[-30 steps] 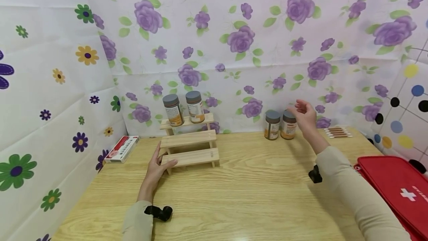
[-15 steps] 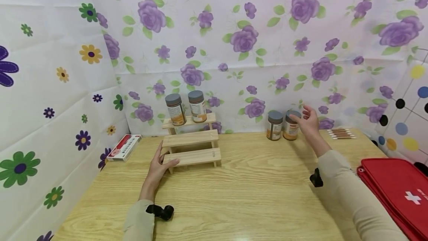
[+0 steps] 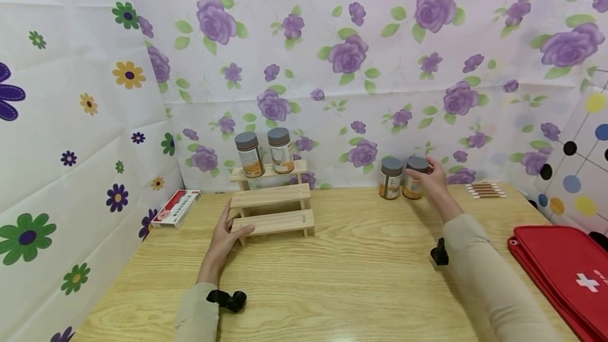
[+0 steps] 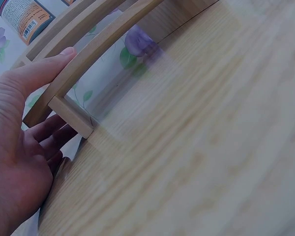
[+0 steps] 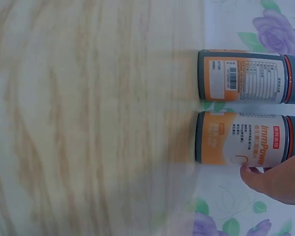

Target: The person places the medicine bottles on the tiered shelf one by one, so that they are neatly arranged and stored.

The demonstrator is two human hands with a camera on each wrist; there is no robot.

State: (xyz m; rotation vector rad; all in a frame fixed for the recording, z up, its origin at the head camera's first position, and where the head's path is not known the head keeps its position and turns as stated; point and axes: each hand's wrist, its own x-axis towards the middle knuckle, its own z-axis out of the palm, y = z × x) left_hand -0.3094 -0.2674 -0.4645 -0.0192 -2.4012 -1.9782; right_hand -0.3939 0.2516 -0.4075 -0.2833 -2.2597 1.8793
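Observation:
My left hand [image 3: 222, 239] grips the left end of a three-step wooden stand [image 3: 277, 222]. Its thumb lies on the lowest step, and in the left wrist view the other fingers [image 4: 54, 136] reach behind the front leg. Far right, my right hand [image 3: 436, 183] holds the upper part of a grey-capped supplement bottle [image 3: 412, 189], thumb across its front left. The right wrist view shows a fingertip [image 5: 250, 176] against the side of this bottle's orange-and-white label. A matching bottle [image 3: 390, 182] stands close on its left. Both bottles are upright on the table.
Two similar bottles, one left [image 3: 249, 156] and one right [image 3: 281, 152], stand on the top step. A flat white-and-red box [image 3: 177, 209] lies at the left wall. Several cotton swabs [image 3: 485, 190] and a red first-aid bag [image 3: 556, 263] are at the right. Floral sheets line the back.
My right hand has come down and left onto the right-hand bottle, its fingers closing around the upper part. The left hand keeps its hold on the stand. The head view has shifted slightly.

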